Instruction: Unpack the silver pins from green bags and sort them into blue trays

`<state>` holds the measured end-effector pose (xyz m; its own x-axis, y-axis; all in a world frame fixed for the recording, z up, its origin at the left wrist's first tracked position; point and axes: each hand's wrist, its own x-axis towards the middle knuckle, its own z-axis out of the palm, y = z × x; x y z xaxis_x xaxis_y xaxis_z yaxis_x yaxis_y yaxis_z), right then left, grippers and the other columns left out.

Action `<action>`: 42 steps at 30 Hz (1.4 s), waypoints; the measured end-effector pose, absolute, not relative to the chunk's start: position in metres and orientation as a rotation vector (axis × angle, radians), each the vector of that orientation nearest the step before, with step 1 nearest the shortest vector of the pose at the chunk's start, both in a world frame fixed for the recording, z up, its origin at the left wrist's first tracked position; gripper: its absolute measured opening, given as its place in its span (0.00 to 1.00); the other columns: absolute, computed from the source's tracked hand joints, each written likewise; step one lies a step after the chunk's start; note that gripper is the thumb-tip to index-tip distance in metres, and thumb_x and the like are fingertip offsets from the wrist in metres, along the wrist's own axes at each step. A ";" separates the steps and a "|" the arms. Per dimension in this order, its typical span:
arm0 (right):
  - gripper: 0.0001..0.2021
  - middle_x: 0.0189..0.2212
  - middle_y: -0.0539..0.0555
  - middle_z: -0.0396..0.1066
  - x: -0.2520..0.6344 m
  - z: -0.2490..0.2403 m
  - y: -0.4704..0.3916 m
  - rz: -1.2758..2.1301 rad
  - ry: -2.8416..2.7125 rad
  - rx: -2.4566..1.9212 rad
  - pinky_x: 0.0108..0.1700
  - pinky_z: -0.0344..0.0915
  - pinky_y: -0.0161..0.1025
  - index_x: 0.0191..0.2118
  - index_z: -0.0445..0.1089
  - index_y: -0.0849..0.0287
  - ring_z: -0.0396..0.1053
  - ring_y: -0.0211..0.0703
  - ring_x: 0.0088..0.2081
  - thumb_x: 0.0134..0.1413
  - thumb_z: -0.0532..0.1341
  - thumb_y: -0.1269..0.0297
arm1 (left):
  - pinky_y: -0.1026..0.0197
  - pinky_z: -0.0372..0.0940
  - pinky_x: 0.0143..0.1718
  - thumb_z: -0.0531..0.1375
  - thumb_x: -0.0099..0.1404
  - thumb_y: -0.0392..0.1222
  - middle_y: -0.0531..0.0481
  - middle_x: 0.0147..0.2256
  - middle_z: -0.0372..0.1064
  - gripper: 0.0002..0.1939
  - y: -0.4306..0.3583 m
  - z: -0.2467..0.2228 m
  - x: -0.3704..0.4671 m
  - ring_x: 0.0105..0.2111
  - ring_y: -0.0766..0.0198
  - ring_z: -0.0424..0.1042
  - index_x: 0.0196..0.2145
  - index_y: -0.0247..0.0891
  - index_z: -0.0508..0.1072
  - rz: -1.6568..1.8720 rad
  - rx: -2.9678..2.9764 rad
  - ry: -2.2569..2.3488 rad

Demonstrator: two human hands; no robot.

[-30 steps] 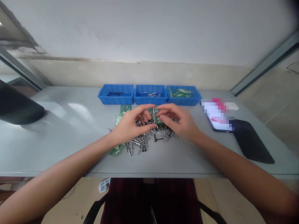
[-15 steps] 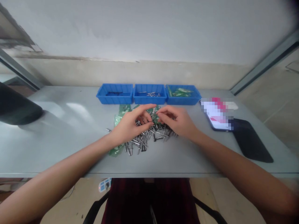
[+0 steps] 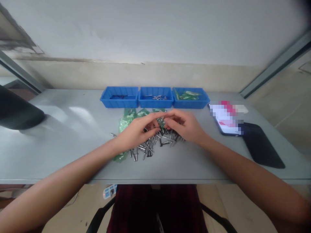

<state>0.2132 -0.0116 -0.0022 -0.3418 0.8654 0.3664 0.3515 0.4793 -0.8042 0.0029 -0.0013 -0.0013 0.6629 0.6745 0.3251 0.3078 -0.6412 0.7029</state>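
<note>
Left hand (image 3: 136, 131): poised over the heap, thumb and forefinger spread apart, other fingers curled inward; whether anything is pinched cannot be told.
Right hand (image 3: 188, 126): set opposite, fingers bent, thumb drawn towards the forefinger; its grip is hidden too.
Forefingers: seen touching or overlapping; which, it cannot be told.
Slim silver and black metal pins (image 3: 147, 149): heaped beneath and between the hands; fingertip work appears to be under way here, and precise fingertip control is called for, with crossed shafts in the way.
Green plastic packets (image 3: 120, 157): spread under and beyond the fingers, the pins partly bordered by them.
Blue plastic trays (image 3: 156, 104): lined up ahead of the fingertips; dark pieces, silver pins and green packets held, left to right.
White-screened phone (image 3: 229, 129): laid right of the right hand, overlapping a flat black object (image 3: 263, 145).
</note>
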 end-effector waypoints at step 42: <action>0.06 0.23 0.48 0.71 0.213 0.000 -0.011 0.828 -1.772 -1.045 0.29 0.67 0.34 0.36 0.67 0.58 0.70 0.34 0.26 0.58 0.58 0.62 | 0.63 0.68 0.34 0.57 0.66 0.37 0.49 0.35 0.71 0.19 0.001 -0.001 0.003 0.33 0.66 0.71 0.55 0.40 0.65 0.886 2.086 0.912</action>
<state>0.2131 -0.0109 -0.0004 -0.2465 0.9015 0.3558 0.3057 0.4207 -0.8542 0.0033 0.0005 -0.0014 0.5220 0.7959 0.3068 0.3296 -0.5199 0.7881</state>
